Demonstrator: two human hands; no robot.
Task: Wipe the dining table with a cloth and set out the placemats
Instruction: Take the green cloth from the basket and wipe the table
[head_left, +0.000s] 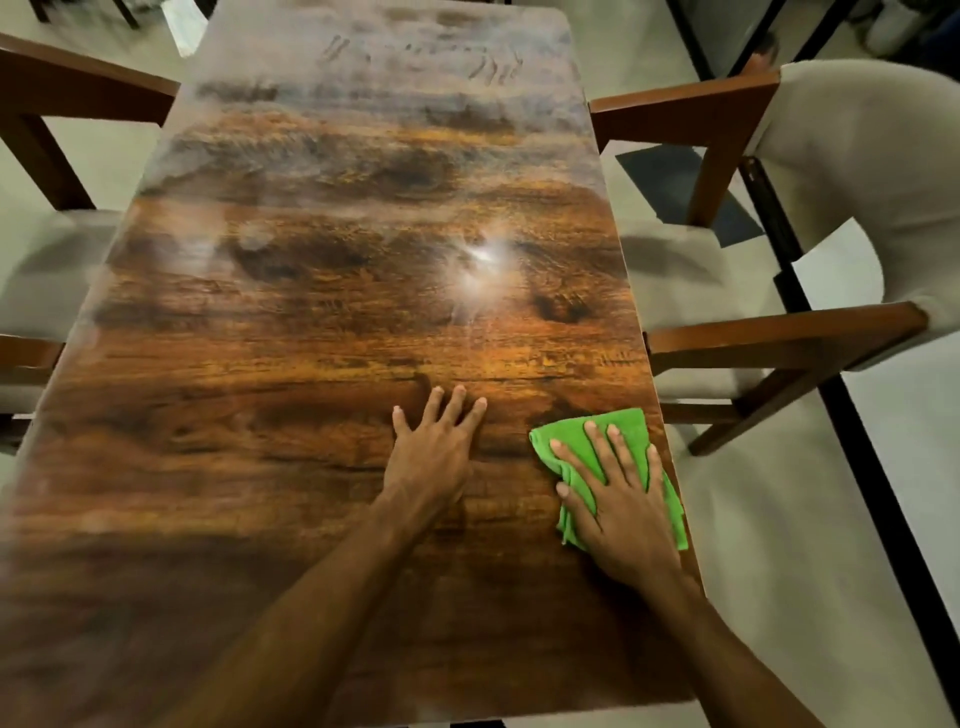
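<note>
right hand (618, 499) is flat, fingers spread, pressing the green cloth (623, 431) down at the right edge of the desk (311, 364), near the closest corner. left hand (434, 447) is splayed open on bare wood just beside it, bracing, holding nothing. the risk here: the cloth sits right on the edge, so an outward sweep could drag it over and drop it to the floor. the far end looks hazy, so stopping short would leave it dull. count: one cloth, two hands, one desk, four chairs partly showing, like this one (727, 291). no placemats in view, so that step is not yet begun.
</note>
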